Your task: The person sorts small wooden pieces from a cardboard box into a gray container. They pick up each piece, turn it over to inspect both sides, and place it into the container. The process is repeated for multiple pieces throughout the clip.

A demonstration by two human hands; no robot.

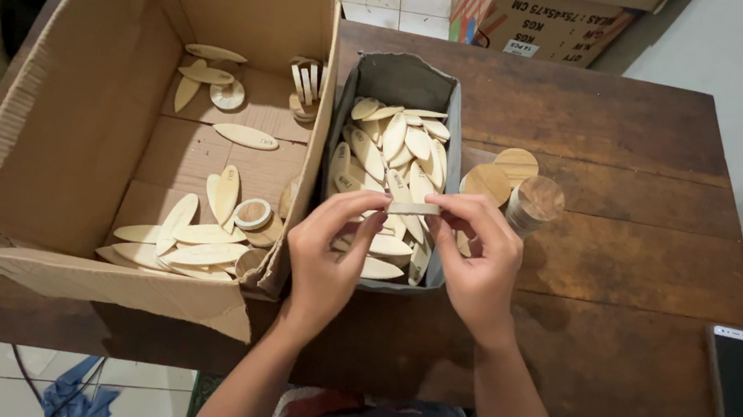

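Note:
My left hand (330, 255) and my right hand (476, 261) meet over a small grey box (456, 121) full of pale wooden leaf-shaped pieces (392, 142). Between the fingertips of both hands I hold one thin wooden piece (412, 209) edge-on, level above the box's near half. To the left stands a large open cardboard box (70, 103) with several more leaf-shaped pieces (189, 240) and a few round wooden discs (252, 214) on its floor.
A stack of round wooden discs (535, 201) and loose discs (503, 169) sit right of the grey box. A phone (742, 384) lies at the table's right front corner. Another cardboard carton (539, 15) stands behind the dark wooden table (623, 263).

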